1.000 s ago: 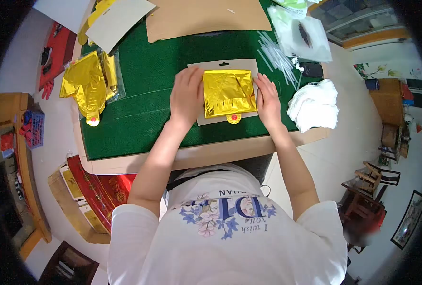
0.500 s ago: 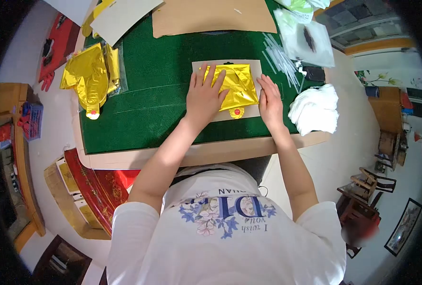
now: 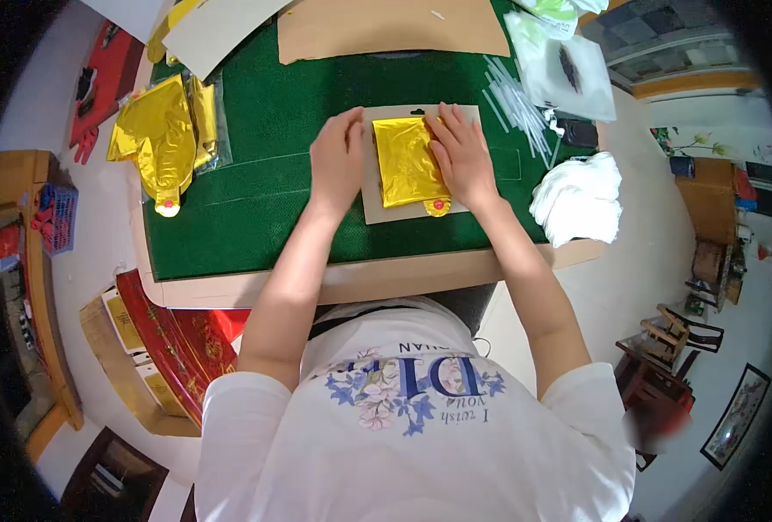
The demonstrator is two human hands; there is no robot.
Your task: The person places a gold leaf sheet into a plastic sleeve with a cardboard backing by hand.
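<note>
Directly between both hands, a folded gold foil packet [image 3: 403, 165] on a buff card [image 3: 377, 214], flat, with a round red-centred tab [image 3: 438, 207] poking out at the near edge. Seems folded so compactly to fit within the card's borders.

Over the packet's right side, the right hand [image 3: 467, 165], open, palm down, fingers slightly spread; gripping nothing visible, probably pressing to flatten the foil and stop it springing up. Along the card's left edge, the left hand [image 3: 336, 165], fingers together and loosely bent, perhaps to steady the card; cannot tell whether pinching the edge or merely beside it.

Under both hands, a green mat [image 3: 264, 217]. Right of the right hand, a white cloth bundle [image 3: 577, 200]; farther forward, loose translucent sticks [image 3: 516, 106]. Well left of the left hand, more gold foil [image 3: 155, 143], likely kept aside for working room. Ahead of both hands, brown cardboard [image 3: 394, 30].
</note>
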